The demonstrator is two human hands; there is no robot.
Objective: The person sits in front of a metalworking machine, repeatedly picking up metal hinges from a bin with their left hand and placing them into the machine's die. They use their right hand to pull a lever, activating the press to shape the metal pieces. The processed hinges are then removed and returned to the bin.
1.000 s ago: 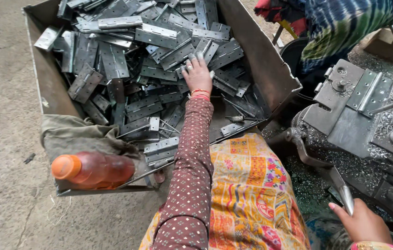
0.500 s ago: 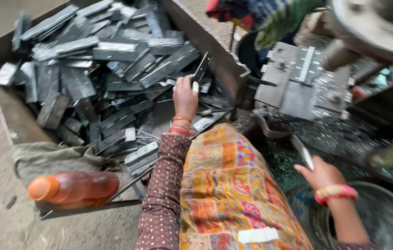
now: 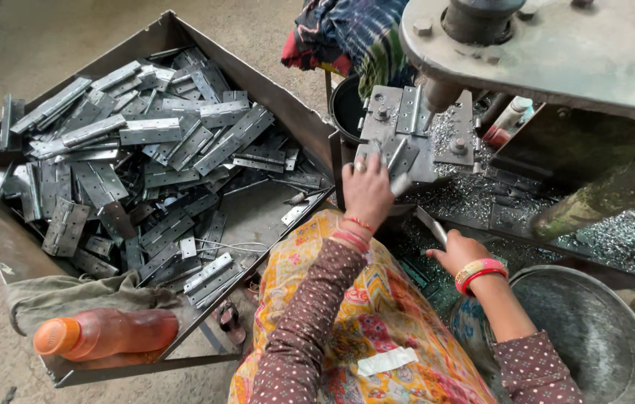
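Leftward, a metal tray (image 3: 3, 247) holds heaped steel hinges (image 3: 145, 142), with an orange bottle (image 3: 104, 334) (lying on cloth) at its near corner. Left hand (image 3: 367, 193) grasps a hinge plate (image 3: 400, 168) at the press jig (image 3: 414, 135); right hand (image 3: 458, 253), fingers clenched, holds a thin metal tool (image 3: 431, 227) beside a grey basin (image 3: 594, 337) on the concrete floor.

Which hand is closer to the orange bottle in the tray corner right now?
Left. The left hand is up at the machine's jig plate, right of the orange bottle; the right hand is farther right, by the metal basin.
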